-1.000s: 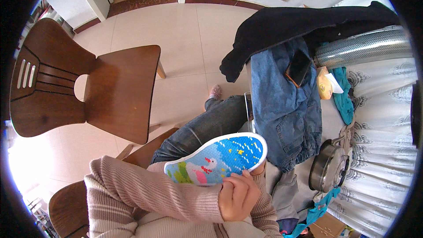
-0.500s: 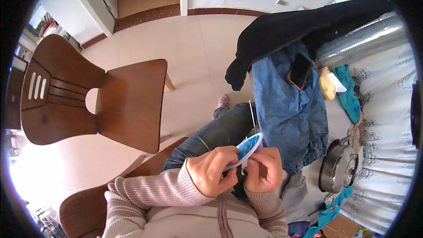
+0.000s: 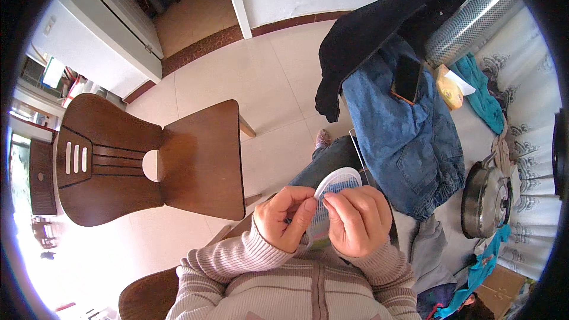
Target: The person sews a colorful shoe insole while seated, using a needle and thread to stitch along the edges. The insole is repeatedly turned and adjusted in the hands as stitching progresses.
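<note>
A rounded package with a white rim and blue print (image 3: 342, 184) is tilted up in front of my chest. My left hand (image 3: 285, 218) pinches its left edge between thumb and fingers. The fingers of my right hand (image 3: 359, 220) are closed at the rim close beside the left fingertips, over the printed face. The package's lower part is mostly hidden behind my hands. I cannot make out whether a film or lid edge is lifted.
Blue jeans (image 3: 409, 148) with a phone (image 3: 407, 78) on top and a black garment (image 3: 355, 53) lie to the right. Beyond are a yellow packet (image 3: 448, 90) and a lidded pan (image 3: 481, 200). A brown chair (image 3: 201, 160) stands at left.
The package has turned so its printed face shows differently and its rim stands higher. My right hand has come over its face, and my left pinches the edge. The view has shifted.
</note>
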Demonstrator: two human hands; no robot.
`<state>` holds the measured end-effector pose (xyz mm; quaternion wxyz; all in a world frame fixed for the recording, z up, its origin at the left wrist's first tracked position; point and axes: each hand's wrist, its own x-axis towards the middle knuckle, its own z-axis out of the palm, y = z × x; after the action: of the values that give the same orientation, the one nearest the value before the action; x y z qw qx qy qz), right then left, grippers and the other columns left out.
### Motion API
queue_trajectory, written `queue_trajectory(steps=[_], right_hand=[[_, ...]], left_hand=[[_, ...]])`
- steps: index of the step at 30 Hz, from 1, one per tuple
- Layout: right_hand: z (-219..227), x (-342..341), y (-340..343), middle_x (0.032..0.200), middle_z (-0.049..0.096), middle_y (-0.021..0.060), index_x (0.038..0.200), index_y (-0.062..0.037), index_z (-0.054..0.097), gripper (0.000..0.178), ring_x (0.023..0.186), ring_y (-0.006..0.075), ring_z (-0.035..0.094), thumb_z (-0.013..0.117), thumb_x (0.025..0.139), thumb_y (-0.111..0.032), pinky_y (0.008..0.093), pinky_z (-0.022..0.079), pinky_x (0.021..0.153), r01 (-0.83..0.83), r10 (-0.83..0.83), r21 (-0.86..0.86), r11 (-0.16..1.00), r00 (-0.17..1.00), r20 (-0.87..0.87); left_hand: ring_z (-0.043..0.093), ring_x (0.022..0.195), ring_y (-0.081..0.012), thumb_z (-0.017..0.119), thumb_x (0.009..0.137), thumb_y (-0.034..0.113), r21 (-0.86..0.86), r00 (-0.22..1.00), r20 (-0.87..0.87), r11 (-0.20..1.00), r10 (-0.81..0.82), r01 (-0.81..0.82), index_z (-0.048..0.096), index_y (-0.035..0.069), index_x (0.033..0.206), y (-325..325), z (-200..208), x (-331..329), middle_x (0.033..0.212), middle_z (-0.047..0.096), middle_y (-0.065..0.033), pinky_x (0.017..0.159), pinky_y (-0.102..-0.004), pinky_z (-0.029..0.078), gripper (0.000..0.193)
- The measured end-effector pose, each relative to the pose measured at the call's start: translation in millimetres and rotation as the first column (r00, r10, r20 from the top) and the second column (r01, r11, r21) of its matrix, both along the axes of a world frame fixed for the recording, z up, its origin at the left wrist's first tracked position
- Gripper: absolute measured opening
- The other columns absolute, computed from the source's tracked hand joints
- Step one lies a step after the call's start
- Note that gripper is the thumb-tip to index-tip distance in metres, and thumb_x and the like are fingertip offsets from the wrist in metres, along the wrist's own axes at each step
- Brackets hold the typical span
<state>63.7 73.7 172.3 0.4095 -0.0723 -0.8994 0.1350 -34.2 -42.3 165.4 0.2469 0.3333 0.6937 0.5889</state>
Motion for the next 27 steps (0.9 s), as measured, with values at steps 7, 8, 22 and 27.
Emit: queue_trajectory(steps=[7, 8, 22, 27], right_hand=[[-2, 3, 1, 0.085, 0.057, 0.0069, 0.089, -0.0021, 0.062, 0.017, 0.074, 0.0219, 0.056, 0.066, 0.073, -0.005, 0.0328, 0.048, 0.062, 0.002, -0.005, -0.076, 0.997, 0.999, -0.036], [-1, 4, 1, 0.089, 0.057, 0.0077, 0.090, -0.0027, 0.063, 0.018, 0.077, 0.0223, 0.056, 0.066, 0.072, -0.004, 0.0333, 0.049, 0.064, 0.002, -0.003, -0.091, 0.996, 1.000, -0.012], [-10, -8, 3, 0.093, 0.056, 0.0105, 0.088, -0.0049, 0.064, 0.015, 0.080, 0.0250, 0.058, 0.068, 0.074, -0.007, 0.0319, 0.048, 0.066, 0.038, -0.057, -0.216, 0.976, 0.995, -0.084], [-16, -11, 5, 0.093, 0.055, 0.0116, 0.086, -0.0023, 0.063, 0.013, 0.080, 0.0232, 0.057, 0.067, 0.074, -0.004, 0.0302, 0.047, 0.067, 0.049, -0.063, -0.239, 0.970, 0.997, -0.050]], left_hand=[[0.051, 0.053, -0.0059, 0.055, 0.086, 0.007, -0.047, 0.999, -0.008, 0.998, 0.045, -0.045, 0.057, 0.000, 0.093, 3, -6, -3, 0.063, 0.058, -0.0028, 0.050, -0.0204, 0.042, 0.011], [0.050, 0.053, -0.0055, 0.055, 0.086, 0.008, -0.044, 0.998, 0.039, 0.998, 0.053, -0.051, 0.057, 0.000, 0.093, 2, -9, -4, 0.062, 0.057, -0.0023, 0.050, -0.0201, 0.041, 0.011], [0.061, 0.062, -0.0119, 0.057, 0.085, 0.008, -0.049, 0.991, -0.131, 0.998, 0.020, -0.026, 0.055, 0.000, 0.101, 7, -5, -11, 0.071, 0.063, -0.0085, 0.054, -0.0240, 0.048, 0.018], [0.063, 0.058, -0.0233, 0.057, 0.084, 0.006, -0.073, 0.942, -0.335, 0.997, -0.016, -0.009, 0.054, -0.001, 0.103, 10, -12, -10, 0.070, 0.061, -0.0153, 0.051, -0.0288, 0.048, 0.021]])
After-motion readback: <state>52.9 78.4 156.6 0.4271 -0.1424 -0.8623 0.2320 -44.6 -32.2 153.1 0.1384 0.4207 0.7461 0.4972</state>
